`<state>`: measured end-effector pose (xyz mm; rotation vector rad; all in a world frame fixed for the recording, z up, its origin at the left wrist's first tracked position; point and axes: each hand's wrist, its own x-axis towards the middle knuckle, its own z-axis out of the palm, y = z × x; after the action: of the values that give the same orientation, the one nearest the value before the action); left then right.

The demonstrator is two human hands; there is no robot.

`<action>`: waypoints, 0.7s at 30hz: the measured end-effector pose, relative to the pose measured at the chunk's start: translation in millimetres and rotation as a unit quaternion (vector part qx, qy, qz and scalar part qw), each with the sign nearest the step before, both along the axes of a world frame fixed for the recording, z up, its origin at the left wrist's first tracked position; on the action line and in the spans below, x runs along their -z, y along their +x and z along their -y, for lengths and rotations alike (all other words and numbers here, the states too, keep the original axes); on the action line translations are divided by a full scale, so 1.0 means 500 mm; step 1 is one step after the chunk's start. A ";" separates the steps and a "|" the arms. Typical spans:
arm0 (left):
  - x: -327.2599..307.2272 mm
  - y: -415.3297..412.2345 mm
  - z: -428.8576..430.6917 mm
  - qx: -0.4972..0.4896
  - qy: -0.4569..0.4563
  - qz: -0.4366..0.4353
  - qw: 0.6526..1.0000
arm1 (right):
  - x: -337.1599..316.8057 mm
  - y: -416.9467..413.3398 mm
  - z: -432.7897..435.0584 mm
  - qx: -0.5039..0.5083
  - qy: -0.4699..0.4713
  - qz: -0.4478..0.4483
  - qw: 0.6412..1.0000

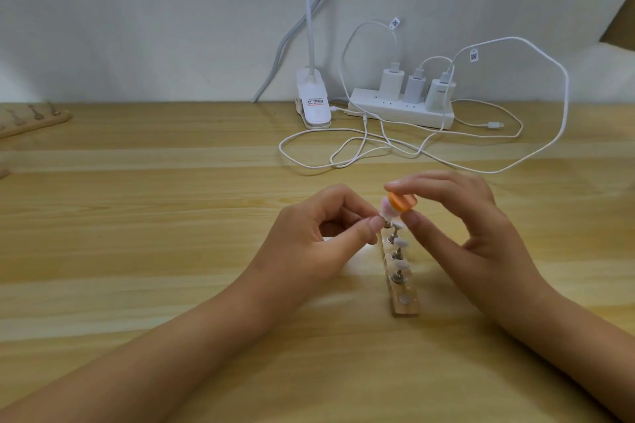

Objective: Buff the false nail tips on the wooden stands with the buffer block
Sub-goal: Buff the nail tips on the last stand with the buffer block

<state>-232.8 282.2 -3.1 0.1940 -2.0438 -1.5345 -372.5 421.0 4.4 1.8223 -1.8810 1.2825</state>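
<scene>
Where the two bare hands meet above the pale wooden worktop [171,216], one small buffer block [402,204], orange on its face with a white layer behind, sits in the grip of the right hand [470,227]. The forefinger is on top and the thumb underneath, and the other fingers are loosely spread. The block lies against one pinkish-white false nail tip [388,208]. The left hand [323,233] pinches thumb and forefinger at the base of that tip; blur hides whether its grip is on the tip or its pin.

Just below both grips, running toward the person, stands one light wooden stand [407,307]. It carries four metal pins that can be counted, three more pale tips [401,244] and one round pale spot at its near end.

Far left of the left grip lies a second wooden stand [37,120] with four pins.

Beyond the grips, by the wall, are one white power strip [402,112] carrying three white chargers [414,87], one white clip lamp [312,106] and looped white cables [343,161].
</scene>
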 end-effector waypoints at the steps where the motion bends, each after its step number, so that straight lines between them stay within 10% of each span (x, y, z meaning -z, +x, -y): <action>1: -0.001 0.000 -0.001 -0.001 0.002 0.000 1.000 | 0.000 0.003 0.000 -0.003 -0.002 -0.003 1.000; 21: -0.007 0.004 -0.003 0.014 0.029 0.023 0.999 | 0.001 0.000 0.005 0.011 -0.018 -0.011 1.000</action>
<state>-230.9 283.7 0.1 0.2258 -2.0461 -1.6226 -372.4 418.7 4.1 1.7847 -1.8490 1.2755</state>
